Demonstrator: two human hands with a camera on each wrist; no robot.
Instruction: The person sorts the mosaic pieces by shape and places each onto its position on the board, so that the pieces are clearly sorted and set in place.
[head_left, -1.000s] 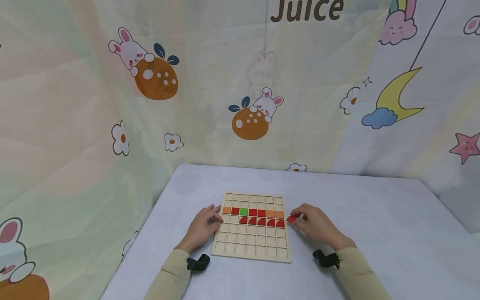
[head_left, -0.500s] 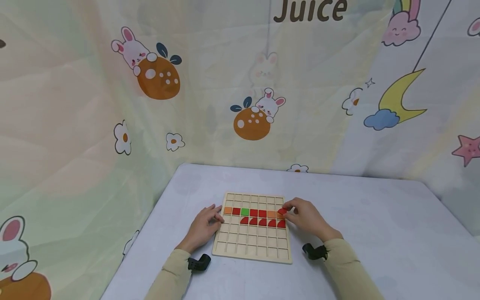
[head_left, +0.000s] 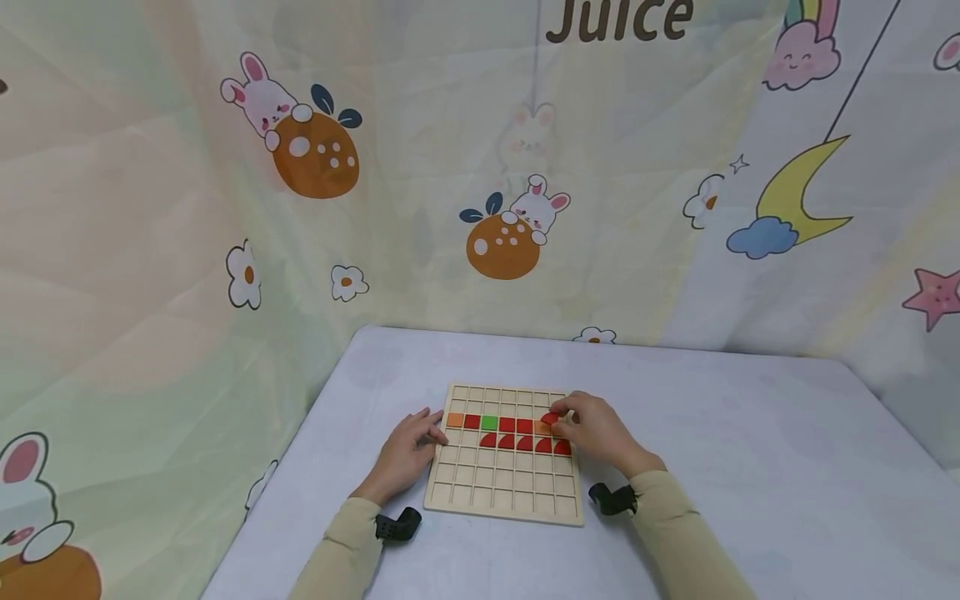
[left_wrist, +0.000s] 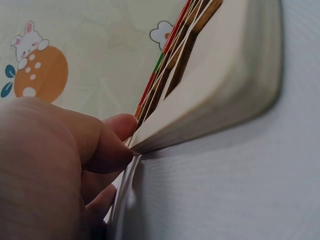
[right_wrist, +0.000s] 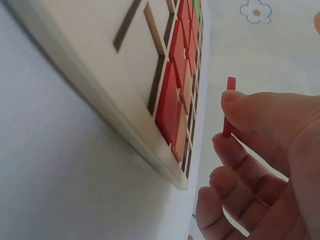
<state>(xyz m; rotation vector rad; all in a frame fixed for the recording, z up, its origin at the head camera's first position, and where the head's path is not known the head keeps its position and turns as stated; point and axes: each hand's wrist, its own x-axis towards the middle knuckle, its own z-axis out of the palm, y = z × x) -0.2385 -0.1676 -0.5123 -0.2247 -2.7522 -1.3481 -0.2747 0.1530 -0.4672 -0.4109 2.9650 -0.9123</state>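
A square wooden grid board (head_left: 502, 479) lies on the table with coloured pieces in its cells. My left hand (head_left: 405, 450) rests beside its left edge, fingers fairly straight. In the left wrist view the thumb (left_wrist: 112, 150) and a fingertip touch that edge. Above the right part of the board, my right hand (head_left: 603, 429) pinches a red piece (head_left: 550, 418) with a curved side. Seen edge-on in the right wrist view, the thin red piece (right_wrist: 228, 127) stands between thumb and index finger, apart from the board. The hand hides the right end of the coloured row.
One row holds orange, red and green (head_left: 489, 422) squares. The row below has several red curved pieces (head_left: 525, 443). White cloth (head_left: 712, 433) covers the table, and a printed curtain (head_left: 420, 167) hangs behind and to the left. Both wrists wear black devices (head_left: 399, 525).
My right hand has carried the red piece leftward from beside the board to over the coloured row. The left hand and the board have stayed in place.
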